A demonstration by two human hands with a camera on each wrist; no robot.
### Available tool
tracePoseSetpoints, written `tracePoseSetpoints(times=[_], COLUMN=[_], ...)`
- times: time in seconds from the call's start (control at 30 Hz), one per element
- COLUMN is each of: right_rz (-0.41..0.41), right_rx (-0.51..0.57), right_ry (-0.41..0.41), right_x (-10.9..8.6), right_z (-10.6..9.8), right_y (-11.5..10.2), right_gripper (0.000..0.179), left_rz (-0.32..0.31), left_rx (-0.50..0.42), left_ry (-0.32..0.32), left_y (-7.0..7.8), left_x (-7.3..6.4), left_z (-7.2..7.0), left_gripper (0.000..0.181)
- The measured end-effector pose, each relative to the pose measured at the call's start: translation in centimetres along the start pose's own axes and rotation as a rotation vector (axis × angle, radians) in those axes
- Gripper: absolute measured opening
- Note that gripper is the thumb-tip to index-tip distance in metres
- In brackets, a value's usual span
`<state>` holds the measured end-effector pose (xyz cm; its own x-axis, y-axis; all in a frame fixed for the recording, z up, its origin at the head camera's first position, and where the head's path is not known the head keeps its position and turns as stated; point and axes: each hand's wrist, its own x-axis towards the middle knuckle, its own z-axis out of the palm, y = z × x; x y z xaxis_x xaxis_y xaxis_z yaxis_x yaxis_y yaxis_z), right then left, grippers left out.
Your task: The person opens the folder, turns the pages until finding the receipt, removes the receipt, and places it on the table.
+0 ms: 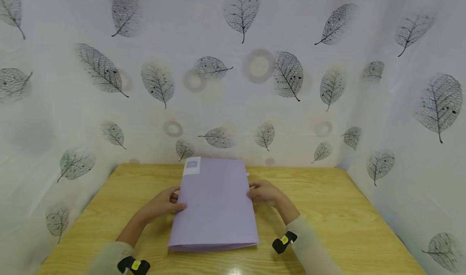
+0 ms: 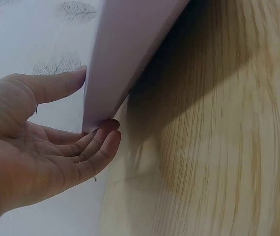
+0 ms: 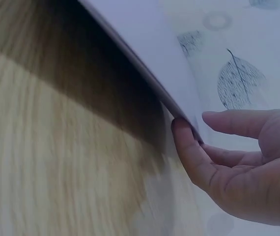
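Note:
A light purple folder (image 1: 215,206) is held over the table, its long sides running away from me. At its far left corner sits a white label (image 1: 191,166). My left hand (image 1: 161,205) grips the left side, thumb on the cover and fingers beneath, as the left wrist view also shows along the folder's spine-like edge (image 2: 115,59). On the opposite side my right hand (image 1: 267,194) holds the edge, with fingertips under it and the thumb by the cover. A dark shadow lies under the raised folder in both wrist views.
The wooden table (image 1: 316,226) spreads out around the folder. Behind it and at both sides hangs a pale curtain (image 1: 233,105) printed with dark leaves. Each sleeve carries a small black device, one on the left wrist (image 1: 134,264) and one on the right (image 1: 284,242).

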<state>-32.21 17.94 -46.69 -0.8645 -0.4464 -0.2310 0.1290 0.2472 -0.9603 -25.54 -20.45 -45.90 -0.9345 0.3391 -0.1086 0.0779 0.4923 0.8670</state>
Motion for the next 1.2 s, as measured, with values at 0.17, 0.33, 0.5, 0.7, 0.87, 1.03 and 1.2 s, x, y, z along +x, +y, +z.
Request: tracePoseSetpoints(times=[0.17,0.33,0.5,0.7,0.87,1.03,1.2], right_rz=[0.009,0.013,0.035,0.043,0.046,0.054,0.046], right_rx=[-0.027,-0.029,-0.019,-0.010,-0.026,-0.050,-0.079], right_ry=[-0.003,0.002,0.026,0.010,0.003,-0.007,-0.012], right_x=[-1.1,-1.7,-2.2,-2.9,-3.0,-2.9,-2.8], right_z=[-2.3,-4.1,-5.5,-6.5,-6.7,-6.7,-6.6], right_y=[0.3,1.1,1.6,1.6,1.7,1.8,1.6], right_gripper=[0.053,0.053,0.055,0.053,0.053,0.052,0.052], left_rz=[0.047,0.072,0.065,0.045,0.022,0.009,-0.003], left_rx=[-0.046,-0.069,-0.083,-0.082,-0.069,-0.058,-0.046], left_ry=[-0.015,-0.032,-0.045,-0.059,-0.067,-0.071,-0.062], left_y=[0.7,1.2,1.4,1.7,1.4,1.6,2.0], left_x=[1.5,3.0,4.1,4.5,4.5,4.5,4.6], left_z=[1.6,2.8,3.8,4.5,4.9,5.1,5.1], left_gripper=[0.080,0.079,0.079,0.079,0.078,0.079,0.081])
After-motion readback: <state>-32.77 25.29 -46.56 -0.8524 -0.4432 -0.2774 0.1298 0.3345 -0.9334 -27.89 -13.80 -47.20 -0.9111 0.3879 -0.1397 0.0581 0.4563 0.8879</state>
